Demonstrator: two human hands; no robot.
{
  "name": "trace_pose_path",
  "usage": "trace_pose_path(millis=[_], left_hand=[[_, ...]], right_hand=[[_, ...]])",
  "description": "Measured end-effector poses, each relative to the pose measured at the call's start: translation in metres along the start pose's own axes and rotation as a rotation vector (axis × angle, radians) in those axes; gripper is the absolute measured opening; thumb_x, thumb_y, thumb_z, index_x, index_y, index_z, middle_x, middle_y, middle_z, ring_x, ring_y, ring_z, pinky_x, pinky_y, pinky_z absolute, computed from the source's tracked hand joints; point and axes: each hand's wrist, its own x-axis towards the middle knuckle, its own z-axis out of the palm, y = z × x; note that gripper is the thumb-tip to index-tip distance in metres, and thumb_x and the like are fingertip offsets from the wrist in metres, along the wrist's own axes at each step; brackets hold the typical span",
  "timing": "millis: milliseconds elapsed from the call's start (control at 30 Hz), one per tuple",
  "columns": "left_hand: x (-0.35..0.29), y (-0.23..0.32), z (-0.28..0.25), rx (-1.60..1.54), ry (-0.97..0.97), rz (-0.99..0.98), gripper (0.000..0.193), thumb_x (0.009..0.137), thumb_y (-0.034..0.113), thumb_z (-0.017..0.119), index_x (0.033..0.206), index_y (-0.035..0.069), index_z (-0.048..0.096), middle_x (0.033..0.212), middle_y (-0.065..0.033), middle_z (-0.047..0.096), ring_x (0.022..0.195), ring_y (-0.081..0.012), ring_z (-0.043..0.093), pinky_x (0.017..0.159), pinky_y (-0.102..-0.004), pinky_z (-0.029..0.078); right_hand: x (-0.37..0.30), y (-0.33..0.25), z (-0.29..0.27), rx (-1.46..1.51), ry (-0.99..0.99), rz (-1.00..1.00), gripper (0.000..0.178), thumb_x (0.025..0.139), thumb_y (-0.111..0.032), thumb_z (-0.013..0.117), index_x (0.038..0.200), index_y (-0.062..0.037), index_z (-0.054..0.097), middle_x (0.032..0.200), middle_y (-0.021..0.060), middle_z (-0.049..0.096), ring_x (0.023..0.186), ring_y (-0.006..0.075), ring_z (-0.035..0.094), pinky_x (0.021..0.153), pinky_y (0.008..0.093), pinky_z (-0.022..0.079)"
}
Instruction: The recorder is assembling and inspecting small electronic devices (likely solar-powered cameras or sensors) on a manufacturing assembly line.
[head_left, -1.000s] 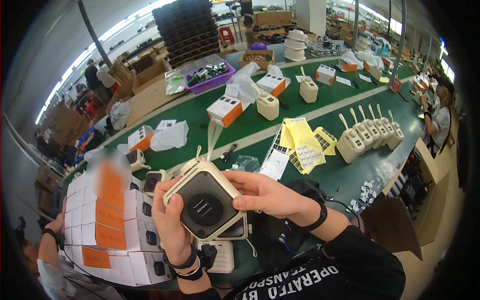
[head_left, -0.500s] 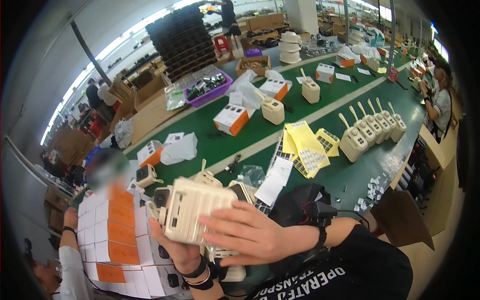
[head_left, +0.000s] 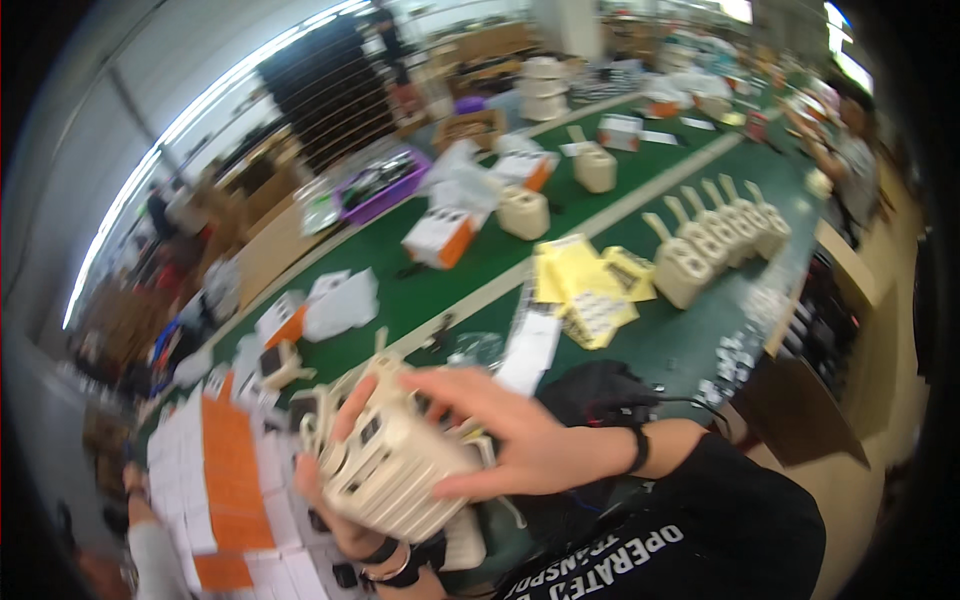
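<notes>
Between my two hands is a cream ribbed device (head_left: 405,475), box-shaped, with dark port slots and a round knob on its end. It is tilted, with the knob end toward the left. My left hand (head_left: 335,500) cups it from below and the left, partly hidden behind it. From the right, my right hand (head_left: 530,430) grips it, thumb on the ribbed side and fingers reaching over the top edge. Motion blurs the fingertips. More cream devices lie just behind and beneath, including one with a dark face (head_left: 283,365) to the left.
White-and-orange boxes (head_left: 235,480) are stacked at my left, where another person's arm (head_left: 150,540) reaches in. Yellow sticker sheets (head_left: 585,285) lie ahead on the green table (head_left: 400,300). Several strapped devices (head_left: 690,265) stand in a row at right. A black bag (head_left: 600,390) sits near my right arm.
The device has been turned so its knobbed, slotted end faces up more. My right hand has shifted from flat against the side to gripping over the top. The whole view has shifted slightly.
</notes>
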Motion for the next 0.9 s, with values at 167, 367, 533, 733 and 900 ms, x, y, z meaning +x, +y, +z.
trace_pose_path(millis=[167,367,533,733,900], left_hand=[[-0.003,-0.004,0.002,0.324,-0.012,-0.139,0.080,0.082,0.063,0.034,0.135,0.005,0.026,0.127,-0.0176,0.041,0.108,-0.0284,0.048,0.088,-0.0396,0.042],[-0.006,0.019,0.009,0.806,-0.088,0.033,0.078,0.086,0.060,0.032,0.138,0.004,0.015,0.128,-0.0249,0.038,0.111,-0.0347,0.046,0.089,-0.0434,0.044],[-0.015,0.030,0.034,0.894,0.009,0.098,0.083,0.083,0.062,0.035,0.136,-0.001,0.020,0.125,-0.0253,0.040,0.106,-0.0336,0.051,0.080,-0.0355,0.050],[-0.022,0.043,0.009,0.858,0.276,0.250,0.084,0.079,0.073,0.025,0.137,0.012,0.026,0.125,-0.0129,0.041,0.100,-0.0198,0.053,0.072,-0.0238,0.046],[-0.039,0.070,-0.016,0.739,0.400,0.479,0.083,0.081,0.069,0.026,0.135,0.005,0.027,0.125,-0.0171,0.041,0.097,-0.0216,0.054,0.064,-0.0229,0.053]], right_hand=[[-0.005,0.022,-0.004,0.133,-0.138,0.172,0.070,0.059,-0.027,0.073,0.118,-0.0012,0.043,0.096,0.0137,0.048,0.083,0.0227,0.051,0.074,0.0312,0.044],[-0.076,0.053,-0.089,-0.266,0.475,0.525,0.064,0.061,-0.020,0.076,0.113,-0.0022,0.042,0.103,0.0128,0.052,0.090,0.0181,0.056,0.076,0.0307,0.047],[-0.132,0.099,-0.163,-1.043,0.883,0.504,0.061,0.063,-0.013,0.071,0.113,0.0031,0.040,0.105,0.0210,0.045,0.100,0.0360,0.048,0.085,0.0391,0.041],[-0.103,0.087,-0.146,-1.434,0.754,0.373,0.082,0.063,-0.011,0.074,0.129,-0.0032,0.026,0.121,0.0227,0.031,0.108,0.0400,0.040,0.089,0.0401,0.039],[0.034,0.109,-0.062,-0.609,0.451,0.173,0.063,0.066,-0.011,0.072,0.118,-0.0014,0.039,0.110,0.0181,0.042,0.101,0.0328,0.045,0.085,0.0371,0.040]])
